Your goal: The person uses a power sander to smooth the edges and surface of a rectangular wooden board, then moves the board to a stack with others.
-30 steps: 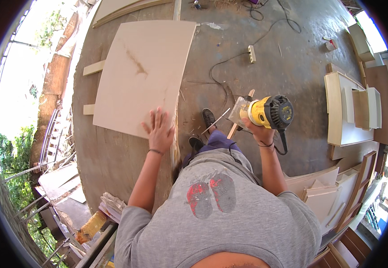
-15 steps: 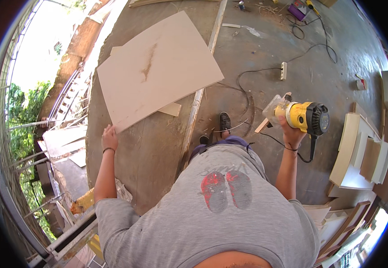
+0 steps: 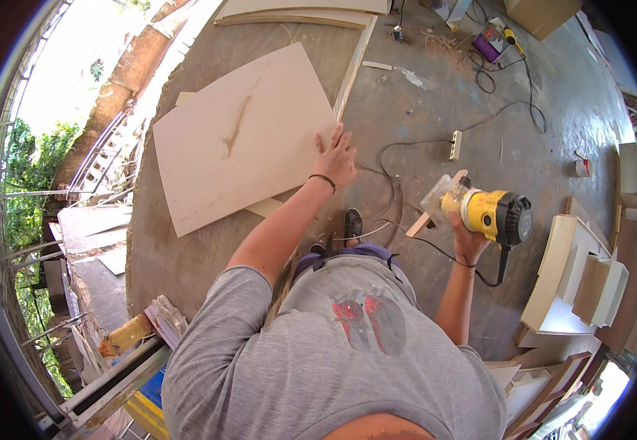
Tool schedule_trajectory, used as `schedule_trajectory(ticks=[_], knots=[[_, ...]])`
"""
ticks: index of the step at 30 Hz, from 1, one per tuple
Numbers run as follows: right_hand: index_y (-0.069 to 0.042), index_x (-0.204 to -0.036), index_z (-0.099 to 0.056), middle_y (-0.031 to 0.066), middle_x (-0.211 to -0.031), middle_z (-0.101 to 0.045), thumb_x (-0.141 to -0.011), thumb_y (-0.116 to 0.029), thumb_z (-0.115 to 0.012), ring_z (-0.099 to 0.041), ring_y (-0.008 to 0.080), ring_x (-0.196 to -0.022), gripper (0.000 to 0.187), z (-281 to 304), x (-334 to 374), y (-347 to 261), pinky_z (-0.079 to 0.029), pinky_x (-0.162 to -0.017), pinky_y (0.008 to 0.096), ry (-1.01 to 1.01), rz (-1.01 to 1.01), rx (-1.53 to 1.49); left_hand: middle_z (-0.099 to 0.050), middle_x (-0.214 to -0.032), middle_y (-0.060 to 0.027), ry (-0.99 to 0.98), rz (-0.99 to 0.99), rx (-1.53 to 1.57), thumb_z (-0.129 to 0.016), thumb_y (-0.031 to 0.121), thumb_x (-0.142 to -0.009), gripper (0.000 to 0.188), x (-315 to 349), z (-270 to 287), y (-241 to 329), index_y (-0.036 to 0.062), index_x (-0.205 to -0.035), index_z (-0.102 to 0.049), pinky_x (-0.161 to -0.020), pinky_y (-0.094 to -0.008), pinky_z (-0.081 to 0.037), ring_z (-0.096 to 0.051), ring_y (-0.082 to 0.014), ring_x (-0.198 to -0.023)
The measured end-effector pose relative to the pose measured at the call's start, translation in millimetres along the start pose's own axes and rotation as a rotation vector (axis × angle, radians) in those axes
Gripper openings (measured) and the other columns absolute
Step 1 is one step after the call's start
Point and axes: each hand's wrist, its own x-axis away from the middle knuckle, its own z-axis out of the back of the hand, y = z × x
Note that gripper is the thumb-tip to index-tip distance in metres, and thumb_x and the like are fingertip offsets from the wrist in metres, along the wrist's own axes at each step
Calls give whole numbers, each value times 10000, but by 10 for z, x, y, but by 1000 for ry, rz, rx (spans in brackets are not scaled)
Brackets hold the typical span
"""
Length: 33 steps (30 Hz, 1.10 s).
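Observation:
My left hand (image 3: 335, 158) reaches across to the right corner of a large pale board (image 3: 223, 139). Its fingers are spread and lie over the board's edge, gripping nothing. A brown smudge runs down the board's face. Off to the right, my right hand (image 3: 467, 240) is wrapped round a yellow and black router (image 3: 488, 209), held on its side above the floor. The router's clear base (image 3: 436, 196) faces left, with a wooden strip (image 3: 420, 224) at it. A smaller pale piece (image 3: 265, 207) pokes out from under the board.
A black cord (image 3: 399, 144) trails over the floor to a white power strip (image 3: 456, 144). Pale cabinet parts (image 3: 564, 271) stand on the right. A small pot (image 3: 584, 168) sits near them, and a purple box (image 3: 487, 47) lies at the back. More boards (image 3: 304, 9) rest at the far edge.
My left hand has gone from the board's near left corner to its right corner, and its fingers have spread. The right hand keeps hold of the router, slightly shifted in view.

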Motion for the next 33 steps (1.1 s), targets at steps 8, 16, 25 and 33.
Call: schedule_trajectory(ticks=[8, 16, 25, 33], knots=[[10, -1222, -516, 116, -1169, -596, -638, -48, -841, -605, 205, -1043, 671, 90, 48, -18, -494, -917, 340, 107, -45, -11, -441, -1296, -119, 4, -134, -10, -574, 170, -742, 343, 737, -149, -10, 36, -1056, -597, -1069, -723, -99, -129, -309, -1440], [-8, -1233, -522, 96, -1193, -582, -650, -76, -838, -578, 213, -1091, 666, -85, 2, 148, -461, -962, 359, -196, -91, 57, -290, -1520, -112, -29, -342, 88, -642, 337, -757, 498, 1969, -304, -71, 109, -1198, -596, -1121, -634, -39, -177, -294, -1446], [-29, -1147, -591, 68, -1082, -626, -687, -130, -830, -596, 169, -970, 528, -924, -56, -116, -491, -869, 318, -552, 22, 30, -338, -1443, -236, 727, 1194, 592, -677, 458, -842, 803, 2830, -210, -791, -55, -1370, -355, -1093, -502, -261, -336, -369, -1332], [-14, -1212, -540, 95, -1175, -598, -687, -82, -825, -591, 191, -1051, 602, -984, -30, -66, -479, -922, 329, -563, -57, -24, -559, -1146, -139, 873, 1272, 1537, -690, 291, -857, 515, 2482, 99, -607, -37, -1186, -467, -858, -419, -488, -573, -198, -1044]])
